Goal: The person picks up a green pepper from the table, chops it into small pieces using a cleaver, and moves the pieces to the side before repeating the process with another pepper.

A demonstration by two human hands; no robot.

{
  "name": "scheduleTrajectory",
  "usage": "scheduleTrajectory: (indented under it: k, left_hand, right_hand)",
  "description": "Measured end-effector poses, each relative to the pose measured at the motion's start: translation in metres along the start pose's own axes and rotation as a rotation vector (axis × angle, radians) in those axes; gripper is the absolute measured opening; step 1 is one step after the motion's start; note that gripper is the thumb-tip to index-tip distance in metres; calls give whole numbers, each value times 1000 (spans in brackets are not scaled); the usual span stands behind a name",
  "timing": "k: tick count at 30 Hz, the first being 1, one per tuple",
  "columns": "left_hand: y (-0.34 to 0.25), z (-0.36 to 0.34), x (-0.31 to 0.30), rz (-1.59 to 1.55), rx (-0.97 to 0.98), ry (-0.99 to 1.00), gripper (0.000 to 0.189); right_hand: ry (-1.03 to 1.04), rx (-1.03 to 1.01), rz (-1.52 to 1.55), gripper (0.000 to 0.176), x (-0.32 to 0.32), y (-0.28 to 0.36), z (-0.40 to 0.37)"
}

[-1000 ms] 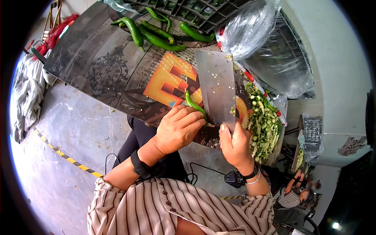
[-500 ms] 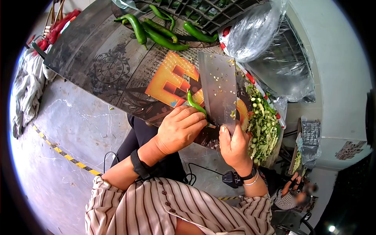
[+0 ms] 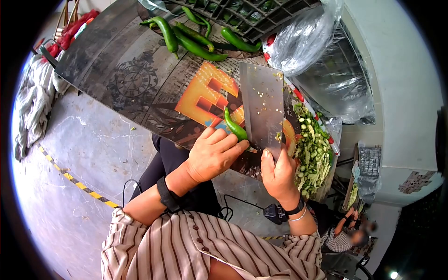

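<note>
While our R hand clamps the cleaver, thumb on its near end, our L hand has fingers bunched w/ a green pepper on the table just past the tips, near end touching, L of cleaver; can't tell if it's pinched.

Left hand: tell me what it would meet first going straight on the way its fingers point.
The cleaver, most likely: its edge is just ahead of the left hand, past the pepper at the fingertips, though depth is hard to judge.
</note>
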State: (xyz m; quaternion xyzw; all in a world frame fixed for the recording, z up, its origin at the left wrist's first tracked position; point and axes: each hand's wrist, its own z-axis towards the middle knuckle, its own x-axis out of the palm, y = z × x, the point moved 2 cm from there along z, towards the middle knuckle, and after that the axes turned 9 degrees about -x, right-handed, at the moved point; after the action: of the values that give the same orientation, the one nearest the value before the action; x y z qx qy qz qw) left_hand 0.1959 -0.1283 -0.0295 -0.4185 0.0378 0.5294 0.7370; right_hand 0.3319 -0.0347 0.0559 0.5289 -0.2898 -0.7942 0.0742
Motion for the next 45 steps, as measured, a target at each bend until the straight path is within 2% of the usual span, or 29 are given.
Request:
scheduleTrajectory:
  k: [14, 17, 27, 34, 36, 43, 45]
  left_hand:
    - [1, 2, 3, -66, -16, 28, 29]
    - [2, 1, 2, -57, -8, 24, 29]
    - [2, 1, 5, -79, -33, 33, 20]
    - [1, 1, 3, -89, -49, 60, 20]
    - [1, 2, 1, -105, -35, 65, 30]
    - [2, 2, 1, -115, -33, 60, 30]
    - [1, 2, 1, -127, -35, 57, 30]
  right_hand:
    - [20, -54, -26, 8, -2, -5, 3]
    - [58, 22, 21, 9, -2, -7, 2]
    - [89, -56, -38, 14, -3, -5, 8]
    - [92, -125, -70, 15, -3, -6, 11]
    - [96, -112, -66, 14, -3, -6, 12]
    - [124, -67, -33, 13, -4, -11, 8]
    - [99, -110, -29, 13, -2, -10, 11]
